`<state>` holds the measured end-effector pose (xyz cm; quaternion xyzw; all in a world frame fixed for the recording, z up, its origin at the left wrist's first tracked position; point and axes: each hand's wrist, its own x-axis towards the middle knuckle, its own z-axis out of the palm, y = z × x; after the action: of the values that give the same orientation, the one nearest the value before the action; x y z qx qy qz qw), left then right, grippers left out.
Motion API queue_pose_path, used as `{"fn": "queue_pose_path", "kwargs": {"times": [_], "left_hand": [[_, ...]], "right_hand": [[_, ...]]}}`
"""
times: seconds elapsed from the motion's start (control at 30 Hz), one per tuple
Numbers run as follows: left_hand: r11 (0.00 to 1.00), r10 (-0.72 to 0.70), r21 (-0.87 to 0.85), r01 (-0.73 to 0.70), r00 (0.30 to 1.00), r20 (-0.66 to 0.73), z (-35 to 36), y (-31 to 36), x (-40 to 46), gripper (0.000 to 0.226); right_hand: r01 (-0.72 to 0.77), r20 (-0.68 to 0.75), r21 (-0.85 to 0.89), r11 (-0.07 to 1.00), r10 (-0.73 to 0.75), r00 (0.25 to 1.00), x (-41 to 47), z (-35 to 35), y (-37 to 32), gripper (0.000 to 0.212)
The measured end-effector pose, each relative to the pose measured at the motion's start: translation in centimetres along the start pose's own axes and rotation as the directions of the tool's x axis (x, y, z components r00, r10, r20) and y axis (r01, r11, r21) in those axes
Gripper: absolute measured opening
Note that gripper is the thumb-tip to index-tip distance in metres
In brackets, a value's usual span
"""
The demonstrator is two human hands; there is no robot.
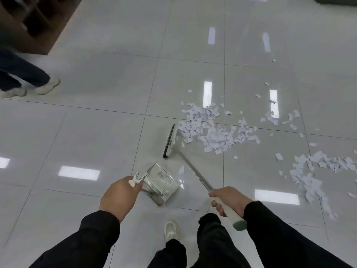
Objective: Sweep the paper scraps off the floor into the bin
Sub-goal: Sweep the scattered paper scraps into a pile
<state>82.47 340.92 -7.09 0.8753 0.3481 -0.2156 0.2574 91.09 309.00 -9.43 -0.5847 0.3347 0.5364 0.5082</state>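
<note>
Bystander's legs (23, 74) beside shelf (32, 18)

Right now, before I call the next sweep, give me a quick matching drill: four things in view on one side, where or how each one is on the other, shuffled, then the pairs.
Things:
1. broom head
2. dustpan
3. large scrap pile
4. second person's shoes

Places or states:
A. far left, beside the dark wooden furniture
B. spread on the tiles just right of the bristles
C. held by its handle in the left hand
D. at the end of the metal pole gripped by the right hand

Pairs: 1-D, 2-C, 3-B, 4-A
</note>
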Motion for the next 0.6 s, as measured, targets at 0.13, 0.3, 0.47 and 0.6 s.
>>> {"fn": "queue_pose_path", "kwargs": {"times": [0.13,0.3,0.47,0.6], "left_hand": [[0.997,-0.065,0.047,0.064,0.998,0.021,1.3,-2.0,-1.6,0.028],[0.994,-0.102,0.040,0.101,0.994,0.035,4.0,-0.2,-2.2,0.024],[0.996,-0.079,0.043,0.076,0.995,0.054,6.6,4.9,-1.7,0.023],[0.999,-0.033,0.045,0.030,0.998,0.058,8.7,10.8,-1.1,0.024]], "right_hand": [[-0.077,0.032,-0.110,0.991,0.081,0.996,2.5,1.7,0.5,0.013],[-0.152,-0.047,-0.213,0.965,0.145,0.988,3.4,-5.4,2.0,0.007],[-0.174,-0.203,-0.268,0.947,0.121,0.972,2.2,-17.2,2.3,0.005],[-0.184,-0.308,-0.249,0.951,0.102,0.946,1.5,-25.9,1.1,0.011]]}}
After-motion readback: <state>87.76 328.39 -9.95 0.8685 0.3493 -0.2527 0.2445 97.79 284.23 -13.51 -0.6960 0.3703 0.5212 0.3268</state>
